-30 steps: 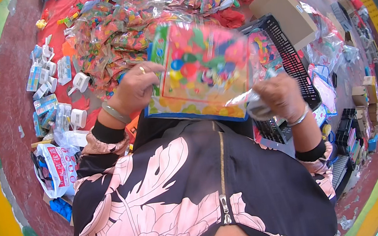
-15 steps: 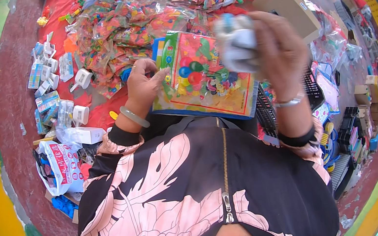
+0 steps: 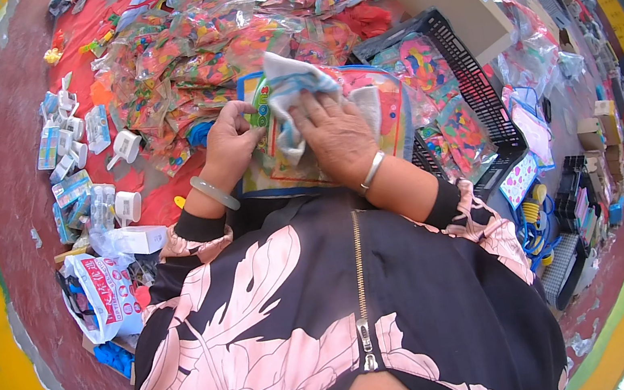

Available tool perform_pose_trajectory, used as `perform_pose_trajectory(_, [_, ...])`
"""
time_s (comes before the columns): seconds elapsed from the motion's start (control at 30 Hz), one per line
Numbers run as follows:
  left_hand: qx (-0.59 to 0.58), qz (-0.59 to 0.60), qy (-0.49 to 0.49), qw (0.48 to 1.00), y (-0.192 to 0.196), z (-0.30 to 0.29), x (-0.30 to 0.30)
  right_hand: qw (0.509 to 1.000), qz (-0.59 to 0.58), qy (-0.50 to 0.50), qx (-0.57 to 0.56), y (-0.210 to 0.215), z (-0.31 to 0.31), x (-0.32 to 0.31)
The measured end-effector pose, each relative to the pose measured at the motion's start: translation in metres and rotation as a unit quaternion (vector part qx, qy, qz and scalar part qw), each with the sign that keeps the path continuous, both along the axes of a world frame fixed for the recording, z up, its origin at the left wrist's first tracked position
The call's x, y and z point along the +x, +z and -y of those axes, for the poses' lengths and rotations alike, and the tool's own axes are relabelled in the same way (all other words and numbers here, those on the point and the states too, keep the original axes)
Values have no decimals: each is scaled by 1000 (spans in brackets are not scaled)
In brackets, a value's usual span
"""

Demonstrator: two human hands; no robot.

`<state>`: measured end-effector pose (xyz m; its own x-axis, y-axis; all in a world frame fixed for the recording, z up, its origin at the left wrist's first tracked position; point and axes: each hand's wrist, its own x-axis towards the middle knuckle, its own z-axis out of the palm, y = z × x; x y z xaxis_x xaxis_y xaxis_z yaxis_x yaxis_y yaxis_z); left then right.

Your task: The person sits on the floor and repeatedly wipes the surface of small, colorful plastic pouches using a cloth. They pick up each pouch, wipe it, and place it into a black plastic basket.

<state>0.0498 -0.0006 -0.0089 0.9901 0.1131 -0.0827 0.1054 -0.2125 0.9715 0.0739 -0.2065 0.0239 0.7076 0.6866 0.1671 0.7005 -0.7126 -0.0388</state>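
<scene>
A flat, colourful package printed with balloons point(image 3: 397, 128), edged in blue, lies across my lap. At its left edge, the thumb and fingers of my left hand point(image 3: 231, 138) are closed on it. My right hand point(image 3: 335, 132) grips a white and blue cloth point(image 3: 295, 75), pressing it down onto the middle of the package. The cloth is bunched, with one flap standing up beyond my fingers and another showing right of the hand. Much of the printed front is hidden beneath cloth and hand.
Clear bags of colourful balloons point(image 3: 184, 60) are heaped ahead on red sheeting. At right, a black plastic crate point(image 3: 475, 87) holds more bags, near an open cardboard box point(image 3: 453, 5). White plastic devices point(image 3: 126, 147) and a printed carrier bag point(image 3: 102, 289) lie left.
My right hand has brought the cloth down and left onto the package. The black crate at right now shows more fully. My left hand stays at the package's left edge.
</scene>
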Motion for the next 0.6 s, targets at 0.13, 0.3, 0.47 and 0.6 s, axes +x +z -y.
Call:
perform_pose_trajectory(0.13, [-22, 8, -3, 1000, 0, -1, -2, 996, 53, -66, -35, 11, 36, -1])
perform_pose_trajectory(0.3, [-63, -10, 11, 998, -6, -4, -2, 985, 115, -130, 13, 6, 73, -12])
perform_pose_trajectory(0.47, [-52, -27, 18, 998, -1, -3, -3, 979, 77, -187, 0, -2, 131, -9])
perform_pose_trajectory(0.6, [-57, -49, 20, 997, 11, 0, -6, 953, -34, -294, 57, -6, 187, 3])
